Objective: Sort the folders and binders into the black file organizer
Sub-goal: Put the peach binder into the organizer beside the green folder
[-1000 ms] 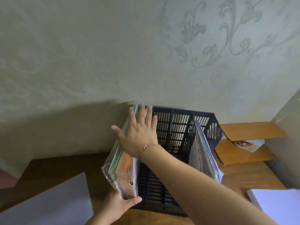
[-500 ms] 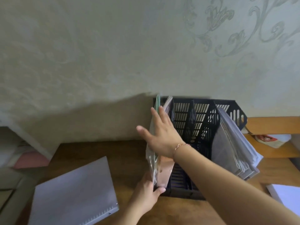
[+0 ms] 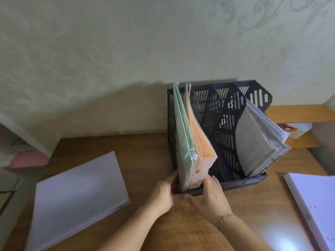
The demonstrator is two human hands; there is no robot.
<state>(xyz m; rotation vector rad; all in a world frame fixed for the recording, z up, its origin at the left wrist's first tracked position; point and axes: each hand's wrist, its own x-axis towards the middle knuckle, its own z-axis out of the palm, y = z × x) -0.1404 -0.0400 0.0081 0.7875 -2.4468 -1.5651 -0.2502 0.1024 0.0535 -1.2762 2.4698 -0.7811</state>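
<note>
- Black file organizer (image 3: 224, 127) on wooden desk (image 3: 145, 160), against wall
- Green folder (image 3: 182, 142) and orange binder (image 3: 201, 147) upright in leftmost slot
- Left hand (image 3: 163, 193), right hand (image 3: 212, 198) — both gripping organizer's front-left corner
- Grey binder (image 3: 76, 194) flat on desk, left

Two middle slots of the organizer (image 3: 226, 113) are wide open; green and orange folders (image 3: 188, 142) fill the left slot, grey sleeves (image 3: 261, 140) the right.

Pale patterned wall (image 3: 126, 51), wooden desk (image 3: 145, 151)
</note>
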